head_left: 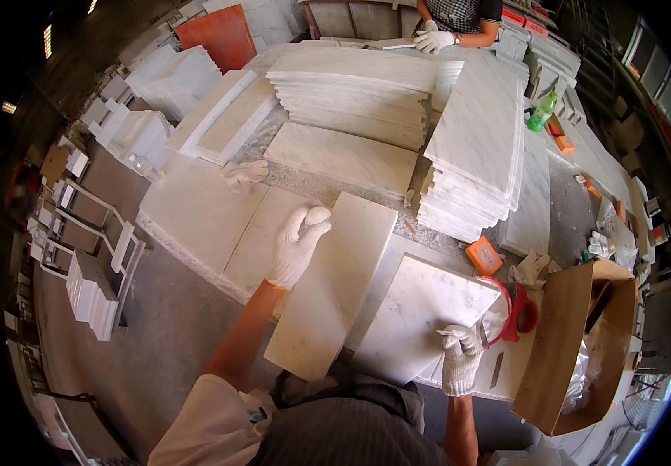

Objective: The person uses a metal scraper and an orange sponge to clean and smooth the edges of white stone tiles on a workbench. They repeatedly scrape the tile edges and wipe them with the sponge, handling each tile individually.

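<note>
My left hand [298,245], in a white knit glove, is closed, with fingertips pressed together over the left edge of a long pale marble slab [335,283]; what it holds, if anything, is hidden. To the right lies a squarer grey-veined marble tile [421,311]. Over that tile's right side, my gloved right hand [462,361] is closed in a pinch; a small thin piece seems to stick out at the fingertips, too small to name. Beside this hand sit a red-rimmed round container [497,314] with white contents, a red tape dispenser-like object [523,313] and a thin metal strip [497,370].
Stacked marble slabs [351,97] and a taller pile [479,132] stand beyond. A loose glove [244,175] lies far left. At right are an orange box [483,255], an open cardboard box [560,342] and a green bottle [542,112]. A co-worker's gloved hands [434,39] show at the back.
</note>
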Tool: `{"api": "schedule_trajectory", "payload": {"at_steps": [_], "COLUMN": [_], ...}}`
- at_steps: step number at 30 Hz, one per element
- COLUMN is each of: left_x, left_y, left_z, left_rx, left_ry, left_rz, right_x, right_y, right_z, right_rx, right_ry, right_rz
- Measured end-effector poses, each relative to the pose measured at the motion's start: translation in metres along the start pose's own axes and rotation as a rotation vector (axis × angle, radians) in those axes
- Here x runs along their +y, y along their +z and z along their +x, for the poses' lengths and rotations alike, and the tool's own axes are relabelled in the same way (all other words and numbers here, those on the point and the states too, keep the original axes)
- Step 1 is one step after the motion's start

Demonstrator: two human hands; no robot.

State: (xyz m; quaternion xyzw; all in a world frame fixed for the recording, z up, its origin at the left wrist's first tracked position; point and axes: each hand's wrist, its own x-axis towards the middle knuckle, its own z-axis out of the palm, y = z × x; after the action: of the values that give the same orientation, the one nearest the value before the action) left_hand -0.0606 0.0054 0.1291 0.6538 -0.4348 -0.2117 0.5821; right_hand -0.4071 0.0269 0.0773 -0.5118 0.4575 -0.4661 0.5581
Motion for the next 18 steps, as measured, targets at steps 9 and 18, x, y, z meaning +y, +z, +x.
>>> {"api": "schedule_trajectory", "payload": {"at_steps": [9,18], "left_x": [0.038,0.056], "left_y": [0.019,0.032], "left_z": [0.019,0.021], "left_rx": [-0.121,-0.137], "left_ry": [0.605,0.837], "left_rz": [0.528,0.844], "right_x": [0.000,0.003], "right_y": [0.000,-0.003], "right_z": [0.000,-0.001], "right_rx": [-0.012,-0.023], "right_ry": [0.006,0.005], "right_rz": [-0.002,-0.019]}}
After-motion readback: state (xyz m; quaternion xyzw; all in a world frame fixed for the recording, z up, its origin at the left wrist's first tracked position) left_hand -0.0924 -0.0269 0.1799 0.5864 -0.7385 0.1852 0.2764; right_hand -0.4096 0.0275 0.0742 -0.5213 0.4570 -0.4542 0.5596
